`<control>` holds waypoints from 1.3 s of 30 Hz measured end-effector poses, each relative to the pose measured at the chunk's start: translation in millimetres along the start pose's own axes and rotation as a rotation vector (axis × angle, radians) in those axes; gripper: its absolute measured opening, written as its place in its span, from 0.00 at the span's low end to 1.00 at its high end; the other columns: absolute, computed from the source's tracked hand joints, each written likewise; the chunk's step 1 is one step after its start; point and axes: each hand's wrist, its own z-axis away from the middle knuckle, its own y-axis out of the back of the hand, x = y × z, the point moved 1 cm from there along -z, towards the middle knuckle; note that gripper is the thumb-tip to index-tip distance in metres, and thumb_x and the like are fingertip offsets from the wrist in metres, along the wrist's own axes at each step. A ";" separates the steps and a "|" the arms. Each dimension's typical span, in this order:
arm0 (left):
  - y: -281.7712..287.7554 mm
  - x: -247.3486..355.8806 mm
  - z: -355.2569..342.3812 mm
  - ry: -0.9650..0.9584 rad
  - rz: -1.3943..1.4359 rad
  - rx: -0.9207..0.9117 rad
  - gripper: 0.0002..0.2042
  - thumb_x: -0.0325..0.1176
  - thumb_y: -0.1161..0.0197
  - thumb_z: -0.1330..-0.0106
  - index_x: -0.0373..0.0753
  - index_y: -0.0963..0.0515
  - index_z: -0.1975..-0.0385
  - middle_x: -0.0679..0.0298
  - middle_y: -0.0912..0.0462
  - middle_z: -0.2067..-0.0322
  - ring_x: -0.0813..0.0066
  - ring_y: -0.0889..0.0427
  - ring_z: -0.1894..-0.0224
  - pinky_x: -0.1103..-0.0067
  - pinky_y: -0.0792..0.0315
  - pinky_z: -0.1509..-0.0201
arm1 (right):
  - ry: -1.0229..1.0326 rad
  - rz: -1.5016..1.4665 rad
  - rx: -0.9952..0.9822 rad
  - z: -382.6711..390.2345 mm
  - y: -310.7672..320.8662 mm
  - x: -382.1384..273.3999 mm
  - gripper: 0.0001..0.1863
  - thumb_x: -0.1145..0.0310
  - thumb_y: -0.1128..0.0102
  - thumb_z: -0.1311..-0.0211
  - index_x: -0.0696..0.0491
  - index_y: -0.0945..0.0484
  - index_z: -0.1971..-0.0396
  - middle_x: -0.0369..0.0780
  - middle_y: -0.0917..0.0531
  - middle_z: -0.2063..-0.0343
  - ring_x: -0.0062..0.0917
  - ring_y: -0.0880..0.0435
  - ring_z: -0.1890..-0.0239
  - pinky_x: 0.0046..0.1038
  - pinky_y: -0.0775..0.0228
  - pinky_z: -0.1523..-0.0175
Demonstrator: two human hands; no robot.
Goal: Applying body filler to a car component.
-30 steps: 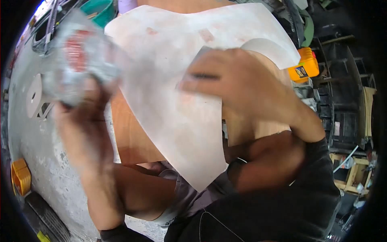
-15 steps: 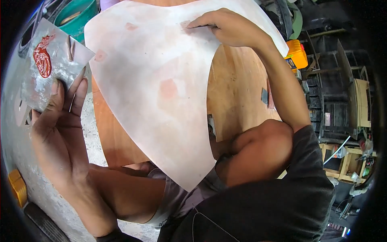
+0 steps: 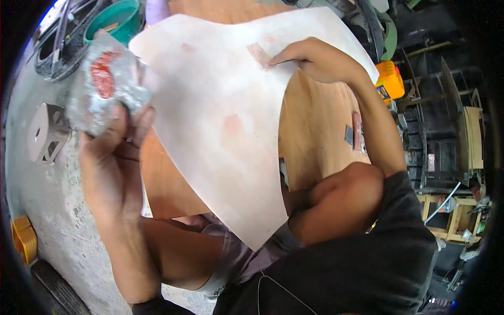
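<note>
My left hand [image 3: 118, 142] grips a greyish, smeared mixing board [image 3: 84, 107] by its lower edge, thumb on top; it is blurred by motion. A streak of glossy red putty [image 3: 102, 79] lies on it. In front of me rests a large white curved panel [image 3: 210, 73] with faint pink patches. My right hand [image 3: 331, 60] is closed on a thin spreader [image 3: 287, 63], seen edge-on and mostly hidden by the fingers. Its tip touches the panel's far part, at the end of a pinkish smear [image 3: 257, 54].
Brown wooden board [image 3: 310, 131] lies under the panel, bearing a small dark flat piece [image 3: 349, 135]. A green basin [image 3: 126, 23], grey stool [image 3: 47, 131] and tyre [image 3: 58, 289] are on the left. A yellow jug [image 3: 389, 81] stands at the right, near cluttered shelving.
The spreader has drawn toward me and slightly right across the panel, lengthening the pinkish smear. My left hand and the board have shifted right. The whole view has also shifted a little.
</note>
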 end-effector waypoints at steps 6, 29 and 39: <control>-17.8 -21.1 18.3 0.222 0.238 -0.039 0.22 0.18 0.49 0.33 0.28 0.41 0.39 0.52 0.23 0.48 0.51 0.21 0.44 0.62 0.24 0.38 | 0.278 -0.333 0.484 27.5 33.9 -86.6 0.24 0.86 0.52 0.42 0.56 0.21 0.46 0.45 0.20 0.45 0.37 0.23 0.41 0.34 0.32 0.37; -1.1 -6.6 -7.7 0.035 0.164 0.002 0.15 0.20 0.50 0.29 0.22 0.35 0.45 0.49 0.23 0.50 0.55 0.19 0.48 0.68 0.22 0.39 | -0.068 0.292 0.398 -54.7 19.9 40.5 0.24 0.84 0.50 0.49 0.51 0.18 0.52 0.46 0.17 0.52 0.38 0.21 0.47 0.34 0.30 0.43; -7.3 -5.1 7.7 0.059 0.123 0.017 0.16 0.18 0.50 0.33 0.22 0.35 0.46 0.50 0.22 0.52 0.52 0.18 0.48 0.64 0.23 0.38 | -0.112 0.235 0.234 -70.0 -5.1 30.3 0.21 0.82 0.50 0.49 0.57 0.19 0.53 0.46 0.16 0.55 0.42 0.19 0.52 0.36 0.28 0.46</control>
